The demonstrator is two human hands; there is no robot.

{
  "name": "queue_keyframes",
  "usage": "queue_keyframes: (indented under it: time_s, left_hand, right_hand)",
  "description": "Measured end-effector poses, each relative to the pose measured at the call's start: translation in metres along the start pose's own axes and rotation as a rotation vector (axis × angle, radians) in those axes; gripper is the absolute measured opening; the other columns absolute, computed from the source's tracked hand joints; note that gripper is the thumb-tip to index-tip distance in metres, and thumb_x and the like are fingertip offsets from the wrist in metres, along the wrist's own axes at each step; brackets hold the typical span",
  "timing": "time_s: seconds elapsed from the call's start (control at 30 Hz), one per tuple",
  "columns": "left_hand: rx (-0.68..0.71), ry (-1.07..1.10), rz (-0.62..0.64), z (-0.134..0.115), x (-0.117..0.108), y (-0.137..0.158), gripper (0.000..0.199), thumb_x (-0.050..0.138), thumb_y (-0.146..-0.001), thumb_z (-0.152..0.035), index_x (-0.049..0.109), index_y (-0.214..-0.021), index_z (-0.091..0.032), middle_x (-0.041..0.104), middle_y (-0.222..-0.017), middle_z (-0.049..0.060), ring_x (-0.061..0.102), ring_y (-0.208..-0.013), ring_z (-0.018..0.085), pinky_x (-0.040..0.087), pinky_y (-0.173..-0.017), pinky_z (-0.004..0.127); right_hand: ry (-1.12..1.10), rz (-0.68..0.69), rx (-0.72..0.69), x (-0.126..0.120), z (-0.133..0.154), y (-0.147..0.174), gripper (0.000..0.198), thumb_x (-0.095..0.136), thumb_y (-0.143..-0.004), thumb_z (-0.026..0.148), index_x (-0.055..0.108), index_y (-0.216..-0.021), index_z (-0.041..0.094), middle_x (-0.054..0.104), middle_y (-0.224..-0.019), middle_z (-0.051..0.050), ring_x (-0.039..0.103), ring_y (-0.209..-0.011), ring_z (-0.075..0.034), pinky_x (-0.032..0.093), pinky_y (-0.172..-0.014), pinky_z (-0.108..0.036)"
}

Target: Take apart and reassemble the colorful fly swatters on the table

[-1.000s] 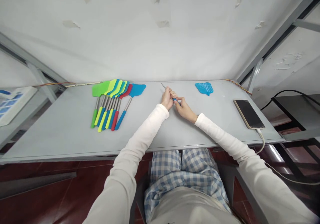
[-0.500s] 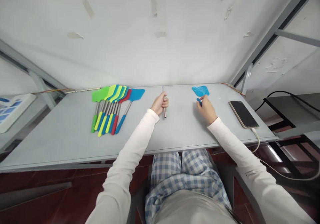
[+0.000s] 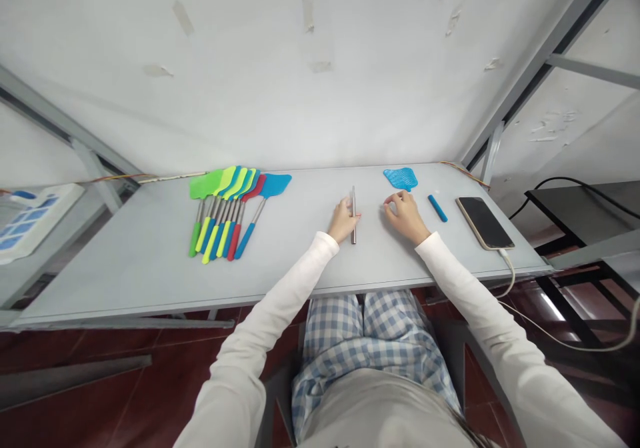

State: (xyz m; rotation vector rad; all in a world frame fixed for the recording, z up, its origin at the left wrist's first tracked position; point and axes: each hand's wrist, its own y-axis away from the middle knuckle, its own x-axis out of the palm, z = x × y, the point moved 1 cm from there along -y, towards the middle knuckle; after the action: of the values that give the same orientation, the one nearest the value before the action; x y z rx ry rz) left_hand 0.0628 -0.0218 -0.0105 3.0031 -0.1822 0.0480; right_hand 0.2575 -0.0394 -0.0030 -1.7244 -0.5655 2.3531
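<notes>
My left hand (image 3: 344, 220) is closed round a thin metal tube (image 3: 354, 228), which points away from me just above the table. To its right, my right hand (image 3: 406, 217) has curved fingers, thumb and forefinger slightly apart with nothing visible between them. Beyond the right hand lies a blue fly swatter head (image 3: 401, 179) with a mesh pattern. A short blue handle grip (image 3: 437, 208) rests on the table right of my right hand, touching neither hand.
On the left, several fly swatters (image 3: 235, 198) in green, yellow, blue and red lie overlapped in a row. A phone (image 3: 484, 223) with a white cable (image 3: 511, 268) rests at the right. The wall (image 3: 320, 121) stands behind the grey table (image 3: 150, 248); metal frame bars flank it.
My right hand has let go of the blue handle grip, which now lies near the phone. My left hand has moved right with the metal tube, towards my right hand.
</notes>
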Motion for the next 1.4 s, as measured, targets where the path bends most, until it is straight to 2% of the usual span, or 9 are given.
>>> queue_keyframes:
  time_s: [0.23, 0.37, 0.53, 0.73, 0.83, 0.93, 1.13, 1.23, 1.4]
  left_hand:
    - [0.386, -0.663, -0.007, 0.015, -0.010, 0.007, 0.057, 0.052, -0.073, 0.000, 0.053, -0.127, -0.017, 0.039, -0.131, 0.016, 0.045, -0.123, 0.027, 0.034, -0.110, 0.048]
    - [0.456, -0.930, -0.022, 0.016, -0.013, 0.014, 0.038, 0.048, -0.079, -0.005, 0.062, -0.113, -0.017, 0.048, -0.115, 0.014, 0.046, -0.115, 0.028, 0.034, -0.107, 0.049]
    - [0.459, -0.925, -0.078, 0.011, -0.035, 0.017, 0.032, 0.044, -0.081, -0.003, 0.064, -0.102, -0.017, 0.049, -0.102, 0.012, 0.049, -0.103, 0.026, 0.039, -0.102, 0.044]
    - [0.434, -0.792, -0.083, 0.007, -0.044, 0.017, 0.026, 0.050, -0.076, -0.002, 0.063, -0.091, -0.019, 0.046, -0.098, 0.008, 0.053, -0.096, 0.022, 0.041, -0.102, 0.045]
    - [0.409, -0.760, -0.001, 0.006, -0.039, 0.018, 0.023, 0.051, -0.079, -0.005, 0.063, -0.094, -0.017, 0.044, -0.100, 0.007, 0.054, -0.090, 0.018, 0.045, -0.099, 0.041]
    - [0.405, -0.745, 0.027, 0.006, -0.034, 0.019, 0.023, 0.050, -0.080, -0.005, 0.063, -0.095, -0.016, 0.043, -0.103, 0.007, 0.055, -0.087, 0.015, 0.047, -0.098, 0.039]
    - [0.386, -0.753, 0.041, 0.003, -0.025, 0.015, 0.017, 0.053, -0.083, -0.009, 0.062, -0.096, -0.016, 0.044, -0.106, 0.007, 0.057, -0.081, 0.013, 0.047, -0.100, 0.040]
    - [0.392, -0.761, 0.110, 0.003, -0.020, 0.016, 0.014, 0.055, -0.086, -0.015, 0.060, -0.098, -0.016, 0.043, -0.115, 0.009, 0.058, -0.081, 0.012, 0.049, -0.098, 0.039]
    - [0.426, -0.798, 0.115, 0.004, -0.030, 0.020, 0.017, 0.048, -0.087, -0.010, 0.061, -0.095, -0.016, 0.044, -0.116, 0.010, 0.059, -0.092, 0.014, 0.050, -0.097, 0.037]
  right_hand:
    - [0.058, -0.016, 0.014, 0.006, -0.010, 0.001, 0.031, 0.039, -0.090, 0.030, 0.063, -0.102, 0.013, 0.053, -0.112, -0.020, 0.048, -0.100, -0.032, 0.040, -0.086, -0.046]
    - [0.221, -0.133, 0.224, -0.008, -0.044, -0.002, 0.038, 0.041, -0.087, 0.028, 0.057, -0.114, 0.007, 0.049, -0.122, -0.026, 0.045, -0.108, -0.037, 0.036, -0.088, -0.050]
    - [0.382, -0.067, 0.451, -0.021, -0.086, -0.008, 0.037, 0.038, -0.081, 0.013, 0.058, -0.110, 0.001, 0.056, -0.112, -0.031, 0.046, -0.111, -0.041, 0.032, -0.088, -0.054]
    - [0.322, 0.152, 0.372, -0.024, -0.089, -0.011, 0.040, 0.039, -0.083, 0.009, 0.064, -0.114, 0.011, 0.062, -0.108, -0.022, 0.055, -0.103, -0.032, 0.036, -0.088, -0.044]
    - [0.305, 0.111, 0.325, -0.028, -0.085, -0.011, 0.041, 0.045, -0.081, 0.014, 0.062, -0.119, 0.015, 0.059, -0.116, -0.020, 0.052, -0.108, -0.032, 0.036, -0.088, -0.043]
    - [0.402, 0.026, 0.385, -0.033, -0.087, -0.009, 0.040, 0.044, -0.083, 0.016, 0.061, -0.117, 0.005, 0.056, -0.119, -0.027, 0.046, -0.115, -0.038, 0.034, -0.088, -0.047]
    - [0.400, 0.159, 0.392, -0.033, -0.089, -0.007, 0.036, 0.043, -0.085, 0.019, 0.064, -0.113, 0.009, 0.065, -0.105, -0.023, 0.049, -0.110, -0.037, 0.030, -0.089, -0.049]
    - [0.363, 0.152, 0.351, -0.034, -0.087, -0.007, 0.039, 0.043, -0.087, 0.026, 0.062, -0.120, 0.014, 0.061, -0.116, -0.019, 0.047, -0.113, -0.034, 0.031, -0.091, -0.047]
    - [0.544, 0.009, 0.508, -0.033, -0.097, -0.004, 0.046, 0.032, -0.089, 0.017, 0.057, -0.121, -0.004, 0.040, -0.139, -0.031, 0.034, -0.128, -0.038, 0.029, -0.096, -0.053]
